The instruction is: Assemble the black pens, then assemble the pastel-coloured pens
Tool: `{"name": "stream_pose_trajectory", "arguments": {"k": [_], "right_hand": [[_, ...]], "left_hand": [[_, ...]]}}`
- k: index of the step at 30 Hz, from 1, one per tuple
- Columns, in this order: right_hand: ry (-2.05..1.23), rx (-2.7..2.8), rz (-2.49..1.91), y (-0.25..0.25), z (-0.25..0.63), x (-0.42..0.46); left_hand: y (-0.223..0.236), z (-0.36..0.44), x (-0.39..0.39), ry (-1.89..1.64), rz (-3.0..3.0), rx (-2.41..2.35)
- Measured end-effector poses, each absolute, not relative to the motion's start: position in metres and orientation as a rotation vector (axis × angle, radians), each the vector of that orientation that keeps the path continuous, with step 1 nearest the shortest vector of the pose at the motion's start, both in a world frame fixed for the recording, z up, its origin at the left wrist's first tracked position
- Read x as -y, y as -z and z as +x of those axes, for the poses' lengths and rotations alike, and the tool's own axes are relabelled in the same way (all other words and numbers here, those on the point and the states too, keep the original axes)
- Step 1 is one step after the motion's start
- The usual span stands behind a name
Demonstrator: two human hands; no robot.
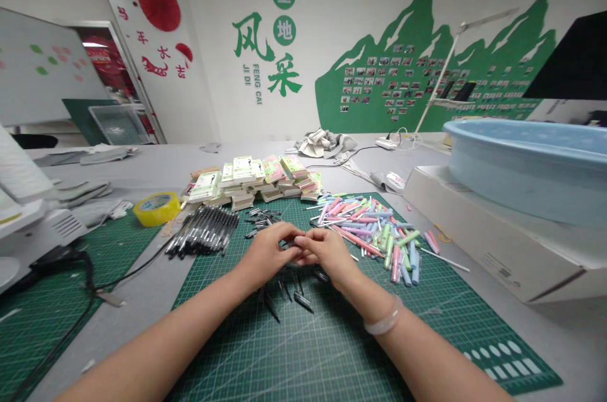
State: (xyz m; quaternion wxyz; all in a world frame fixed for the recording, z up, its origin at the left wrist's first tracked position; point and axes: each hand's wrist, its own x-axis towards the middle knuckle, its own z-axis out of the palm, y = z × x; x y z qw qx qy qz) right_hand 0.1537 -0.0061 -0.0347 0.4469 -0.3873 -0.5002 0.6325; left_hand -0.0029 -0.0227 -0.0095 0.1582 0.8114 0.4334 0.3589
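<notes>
My left hand [272, 248] and my right hand [327, 251] meet over the middle of the green cutting mat [303, 358]. The fingers of both are pinched together at one spot, and whatever lies between them is too small and hidden to name. Several black pen parts [303, 302] lie loose on the mat just below the hands. Behind the left hand are more small dark pen pieces [260, 219]. A stack of clear-barrelled black pens [203, 229] sits to the left. Right of my right hand spreads a heap of pastel pen-like tubes [374, 225] and thin white sticks.
Small printed boxes [244, 176] are piled behind the pens. Yellow tape [157, 208] lies at left, near a white machine [42, 234] with a black cable. A blue basin [526, 168] rests on a white carton [493, 231] at right. Grey cloths [327, 144] lie at the back.
</notes>
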Motion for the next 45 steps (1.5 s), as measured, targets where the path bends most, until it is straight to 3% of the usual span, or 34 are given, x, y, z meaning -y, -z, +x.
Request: {"name": "stream_pose_trajectory", "arguments": {"k": [3, 7, 20, 27, 37, 45], "right_hand": [[-1.509, 1.334, -0.942, 0.033, 0.159, 0.001], [-1.049, 1.375, -1.043, 0.032, 0.181, -0.017], [-0.448, 1.992, -1.308, 0.048, 0.171, -0.008], [-0.488, 2.234, -1.194, 0.063, 0.156, 0.009], [-0.534, 2.220, -1.196, 0.066, 0.149, 0.008], [-0.951, 1.783, -1.060, 0.072, 0.116, -0.012]], "left_hand": [[0.010, -0.020, 0.009, -1.007, 2.332, -1.245], [0.017, -0.057, -0.016, -1.151, 2.381, -1.625], [0.047, -0.068, -0.031, -0.747, 2.639, -1.687], [0.061, -0.060, -0.019, -0.393, 2.531, -1.682], [0.045, -0.053, -0.007, -0.340, 2.502, -1.561], [0.045, -0.028, 0.073, -0.310, 2.639, -1.635]]}}
